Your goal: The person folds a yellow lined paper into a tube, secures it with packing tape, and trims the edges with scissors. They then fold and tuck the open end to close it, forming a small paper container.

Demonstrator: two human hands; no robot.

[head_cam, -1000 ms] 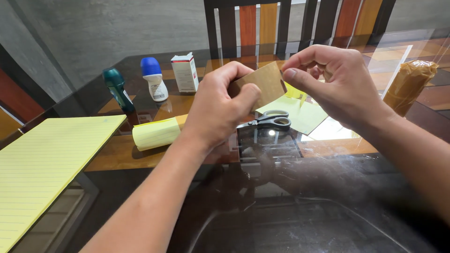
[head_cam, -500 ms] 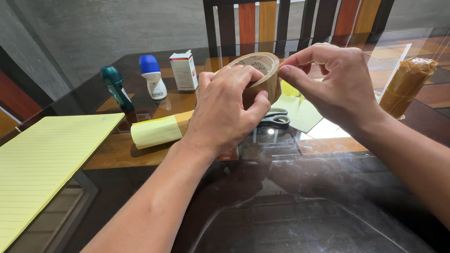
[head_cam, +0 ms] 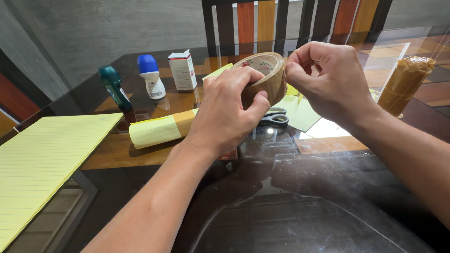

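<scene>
My left hand (head_cam: pixel 225 112) grips a roll of brown packing tape (head_cam: pixel 265 75), held above the glass table with its open core tilted up toward me. My right hand (head_cam: pixel 330 82) pinches at the roll's right rim with thumb and fingertips. Below the hands lie grey-handled scissors (head_cam: pixel 275 118) on a sheet of yellow paper (head_cam: pixel 304 115). A rolled yellow lined sheet (head_cam: pixel 157 130), wrapped at one end with a brown tape band, lies on the table to the left of my left hand.
A yellow lined pad (head_cam: pixel 42 159) lies at the left edge of the glass table (head_cam: pixel 290 206). Behind stand a green bottle (head_cam: pixel 111 84), a blue-capped white bottle (head_cam: pixel 151 77) and a small white box (head_cam: pixel 183 70). A brown wrapped bundle (head_cam: pixel 403 84) stands right; a chair (head_cam: pixel 267 23) behind.
The tape roll has turned in my left hand, from showing its flat brown side to showing its open core. My right fingers have shifted onto its right rim.
</scene>
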